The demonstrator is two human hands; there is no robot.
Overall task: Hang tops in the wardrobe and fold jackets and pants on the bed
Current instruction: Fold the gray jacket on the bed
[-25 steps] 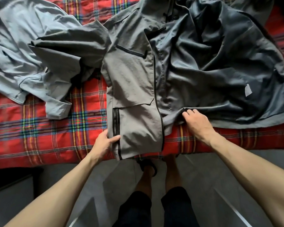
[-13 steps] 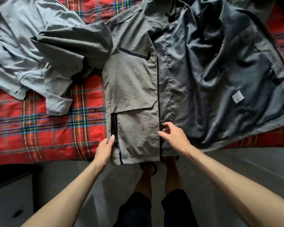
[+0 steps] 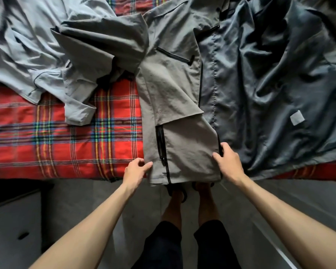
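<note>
**Both hands gripping the jacket's front panel at the bed's edge**

The grey jacket (image 3: 173, 94) is lying open on the bed (image 3: 66, 142), which is wearing a red plaid cover. One front panel is lying flat, outer side up, with its hem hanging just over the near edge of the bed. The other half is sprawling to the right, showing its dark lining (image 3: 270, 84) and a small pale label (image 3: 297, 117).

The left hand (image 3: 135, 169) is pinching the panel's outer edge low down, thumb on top and fingers curled beneath the cloth. The right hand (image 3: 228, 162) is gripping the opposite, zipped edge of the same panel: its thumb is resting on the grey fabric while its fingers are curling over the black zip line (how far they are reaching underneath cannot be told).

One sleeve (image 3: 105, 41) of the jacket is stretching left, partly overlapping a lighter blue-grey garment (image 3: 37, 55) that is lying crumpled on the far left of the bed. The person is standing on a grey floor (image 3: 85, 200) right against the bed.
</note>
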